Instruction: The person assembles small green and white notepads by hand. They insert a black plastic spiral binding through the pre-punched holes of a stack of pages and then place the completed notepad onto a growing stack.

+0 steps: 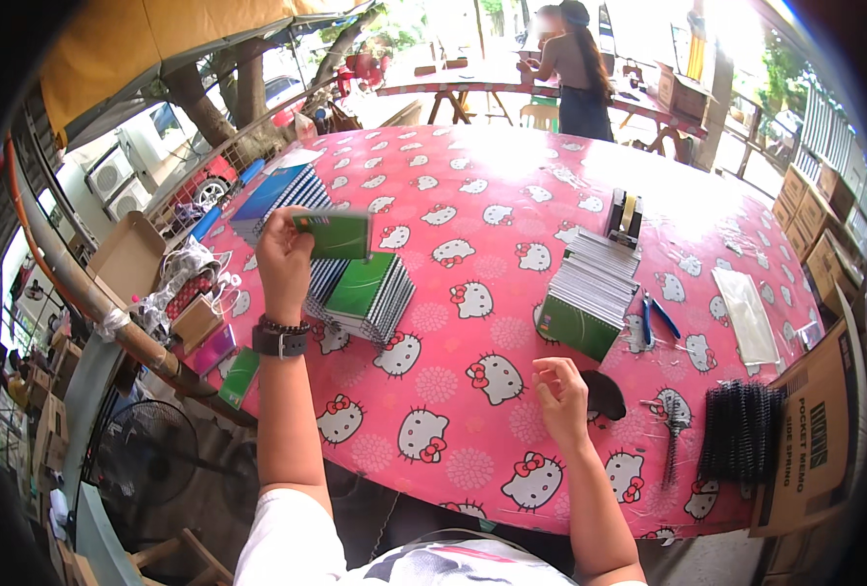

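Note:
My left hand [285, 256] is closed on a small green spiral notebook [343, 236], held up over the stacks at the left of the table. Below it stands a stack of green spiral notebooks [370, 288], with blue notebooks [282, 195] piled just behind. My right hand [560, 396] hovers over the near part of the table with its fingers loosely bent and apart, nothing visible in them. Beside it lies a dark rounded object [604, 396], partly hidden by that hand. Farther off, a long row of leaning notebooks [590, 288] shows a green cover at its near end.
A tape dispenser [625, 217] stands behind the row. Blue-handled pliers [660, 317], black spiral bindings [739, 430], a clear plastic sleeve [746, 314] and a cardboard box [824, 430] are at the right. An open carton [140, 264] sits left. Another person [578, 73] stands beyond the table.

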`<state>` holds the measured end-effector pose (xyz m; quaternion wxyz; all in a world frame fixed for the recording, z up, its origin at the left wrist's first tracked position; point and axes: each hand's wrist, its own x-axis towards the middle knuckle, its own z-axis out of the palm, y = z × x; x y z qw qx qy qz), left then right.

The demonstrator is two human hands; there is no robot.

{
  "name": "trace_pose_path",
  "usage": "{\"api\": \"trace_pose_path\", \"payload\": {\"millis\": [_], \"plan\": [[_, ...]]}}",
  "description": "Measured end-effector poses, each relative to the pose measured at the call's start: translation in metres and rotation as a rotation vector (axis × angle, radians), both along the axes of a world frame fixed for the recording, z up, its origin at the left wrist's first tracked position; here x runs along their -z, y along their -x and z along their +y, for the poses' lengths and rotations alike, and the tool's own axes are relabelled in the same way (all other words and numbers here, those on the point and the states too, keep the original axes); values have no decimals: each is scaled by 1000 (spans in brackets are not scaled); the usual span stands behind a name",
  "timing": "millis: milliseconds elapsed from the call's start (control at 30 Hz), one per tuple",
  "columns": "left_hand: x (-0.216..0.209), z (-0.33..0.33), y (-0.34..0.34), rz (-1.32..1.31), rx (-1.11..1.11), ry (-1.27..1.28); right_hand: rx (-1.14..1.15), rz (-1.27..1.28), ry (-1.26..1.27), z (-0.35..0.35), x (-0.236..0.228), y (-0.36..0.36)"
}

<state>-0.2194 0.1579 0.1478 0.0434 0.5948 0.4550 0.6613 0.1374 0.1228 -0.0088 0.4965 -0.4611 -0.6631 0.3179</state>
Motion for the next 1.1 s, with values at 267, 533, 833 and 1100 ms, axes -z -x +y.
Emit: {"api": "trace_pose_path", "payload": {"millis": [267,533,833,1100], "plan": [[-16,21,-11,958,77,97,-61,-12,-56,-4,3,4],[97,22,-12,752,131,438,-196,-107,-95,-4,11,8],[84,-2,-32,914,-23,480,-233,-167,-43,-9,8,10],[61,6,-33,1124,-36,167,-242,-170,-80,-10,6,11]]}}
